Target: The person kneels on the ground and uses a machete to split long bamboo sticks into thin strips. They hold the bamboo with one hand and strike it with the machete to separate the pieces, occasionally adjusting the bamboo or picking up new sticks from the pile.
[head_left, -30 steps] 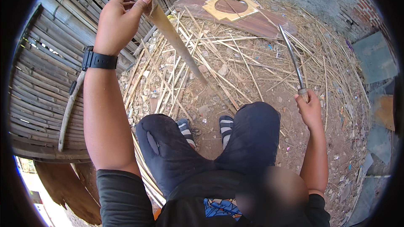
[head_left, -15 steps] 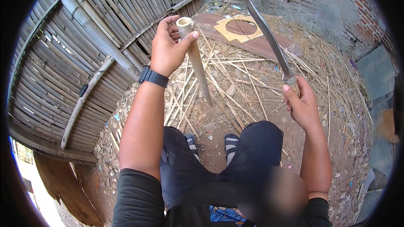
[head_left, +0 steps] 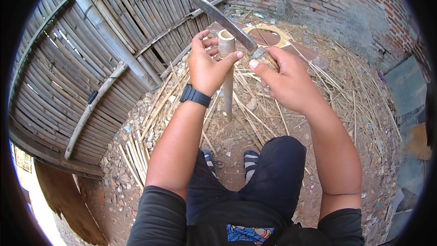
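My left hand [head_left: 210, 66] is wrapped round a bamboo pole [head_left: 228, 89] just below its hollow, cut top. The pole stands nearly upright, its lower end down by the ground in front of my feet. In my right hand [head_left: 289, 79] is the handle of a machete [head_left: 223, 19]. The dark blade slants up to the left, close by the pole's top rim; whether it touches the rim I cannot tell. A black watch [head_left: 195, 95] sits on my left wrist.
Split bamboo strips [head_left: 136, 157] and straw litter the ground. Ahead lies a brown board [head_left: 302, 54] under a yellowish panel [head_left: 285, 41] with a round hole. A bamboo wall [head_left: 59, 91] stands at the left, a brick wall [head_left: 318, 0] at the back, and grey sheets [head_left: 407, 89] at the right.
The machete has swung left from beside my right knee to the pole's top, its blade now slanting left. My left hand and the pole's top have shifted right, leaving the pole more upright.
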Demonstrator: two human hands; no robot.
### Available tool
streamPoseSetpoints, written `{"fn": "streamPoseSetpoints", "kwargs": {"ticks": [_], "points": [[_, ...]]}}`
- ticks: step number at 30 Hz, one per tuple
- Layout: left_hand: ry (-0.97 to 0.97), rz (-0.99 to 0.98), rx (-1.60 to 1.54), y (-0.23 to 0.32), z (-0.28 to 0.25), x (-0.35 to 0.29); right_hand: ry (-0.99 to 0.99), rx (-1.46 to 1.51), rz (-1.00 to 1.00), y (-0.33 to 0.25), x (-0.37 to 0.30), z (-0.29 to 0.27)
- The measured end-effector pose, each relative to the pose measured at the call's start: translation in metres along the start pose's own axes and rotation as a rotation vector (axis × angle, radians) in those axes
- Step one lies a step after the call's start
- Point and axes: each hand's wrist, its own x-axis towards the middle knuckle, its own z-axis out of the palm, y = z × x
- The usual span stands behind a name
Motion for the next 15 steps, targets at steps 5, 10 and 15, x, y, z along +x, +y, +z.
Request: {"fn": "streamPoseSetpoints", "kwargs": {"ticks": [5,10,15], "points": [[-0.046,0.058,0.088,-0.029,0.002,-0.023,0.028,-0.022,0.062,0.006,0.002,-0.001],[-0.104,0.018,0.123,-0.083,0.012,-0.036,0.02,-0.006,0.013,0.008,0.003,0.002],[-0.173,-0.01,0.18,-0.079,0.021,-0.035,-0.036,-0.04,0.123,-0.001,-0.002,-0.005]]}}
